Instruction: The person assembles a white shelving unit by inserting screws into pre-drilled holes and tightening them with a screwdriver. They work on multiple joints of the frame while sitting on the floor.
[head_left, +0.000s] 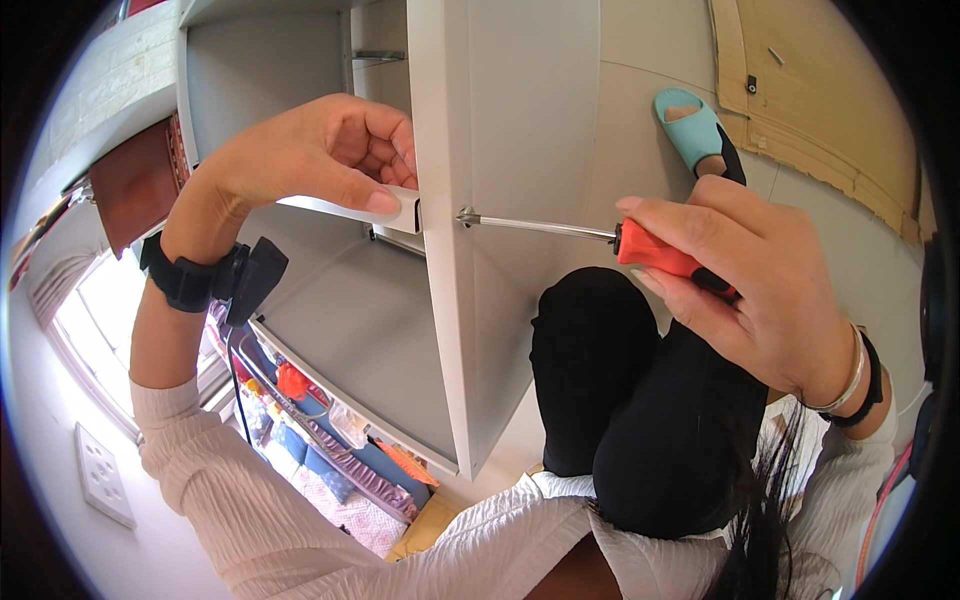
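Observation:
My left hand (322, 154) grips the end of a white crossbar (405, 211), thumb on its face and fingers curled beside a light-grey side panel (442, 300). The bar's end meets that panel of a cabinet (345, 307). Between my right thumb and fingers is a screwdriver (652, 251) with a red and black handle. From my right hand (757, 277) its clear-looking shaft runs left to a screw (467, 217) in the panel's outer side. The tip sits at the screw head, roughly level with the bar end.
My knees (600, 367) are close to the panel. A cardboard sheet (817, 112) on the tiled floor bears a loose screw (776, 55) and a small black part (751, 84). My foot wears a turquoise slipper (686, 124). Fabric items (315, 450) lie beyond the cabinet.

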